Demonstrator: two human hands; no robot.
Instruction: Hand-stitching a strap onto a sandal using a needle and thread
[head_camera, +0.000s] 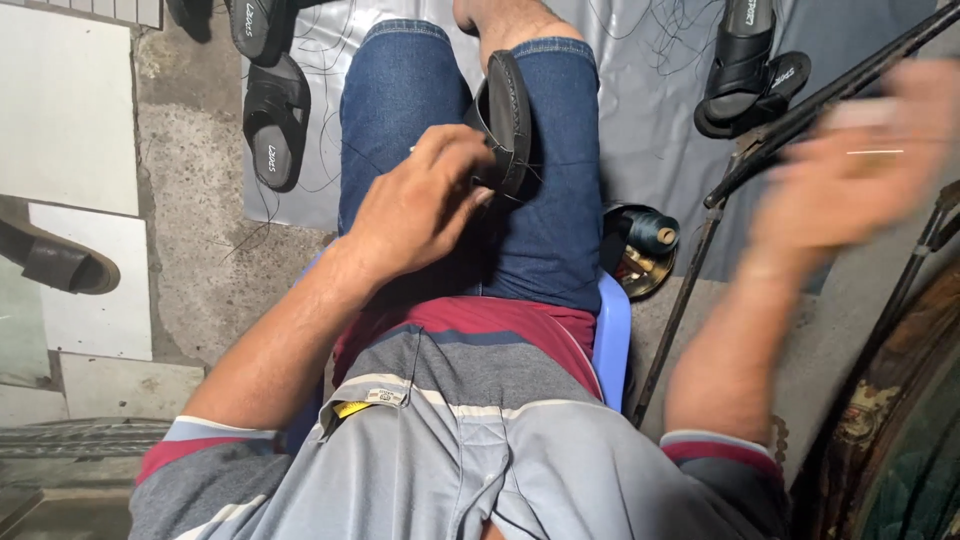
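A black sandal (508, 125), thick-soled and standing on edge, rests on the person's lap against the blue jeans (545, 200). The left hand (420, 205) grips its near edge with curled fingers. The right hand (850, 165), raised at the right and blurred, pinches a thin needle (874, 152).
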